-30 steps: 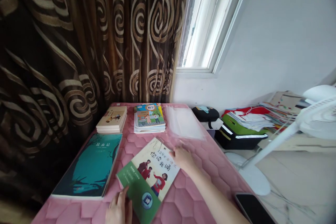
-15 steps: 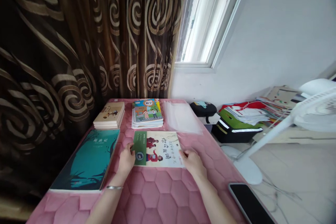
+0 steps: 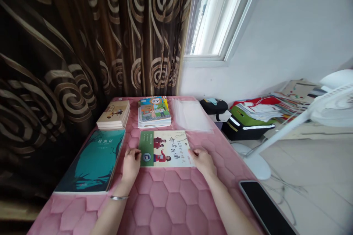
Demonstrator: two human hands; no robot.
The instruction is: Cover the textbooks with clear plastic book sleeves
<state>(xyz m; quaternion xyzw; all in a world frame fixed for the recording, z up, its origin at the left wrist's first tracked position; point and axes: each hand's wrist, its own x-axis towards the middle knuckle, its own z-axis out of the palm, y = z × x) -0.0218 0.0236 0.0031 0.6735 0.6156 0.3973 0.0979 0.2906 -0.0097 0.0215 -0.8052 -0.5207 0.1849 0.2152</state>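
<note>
A book (image 3: pixel 165 149) with a green and cream cover lies sideways on the pink padded surface, its large characters turned on their side. My left hand (image 3: pixel 131 162) is closed at its left edge, fingers curled and fingertips against the edge. At the lower part of the right edge, my right hand (image 3: pixel 202 161) pinches the book between thumb and fingers. Left of my left hand lies a large teal book (image 3: pixel 92 161). Beyond the held book stands a stack of textbooks (image 3: pixel 154 112) with a colourful cover, and clear plastic sleeves (image 3: pixel 191 115) lie to its right.
A stack of tan books (image 3: pixel 114 115) sits at the back left by the patterned curtain (image 3: pixel 154 36). A phone (image 3: pixel 264 205) lies near the right edge. Past that edge are a white fan (image 3: pixel 292 125), a black and green bag (image 3: pixel 242 126) and piled papers.
The view has tipped down a little, so everything sits higher in the picture. My left fingers have drawn slightly off the book's cover toward its edge; the book stays flat.
</note>
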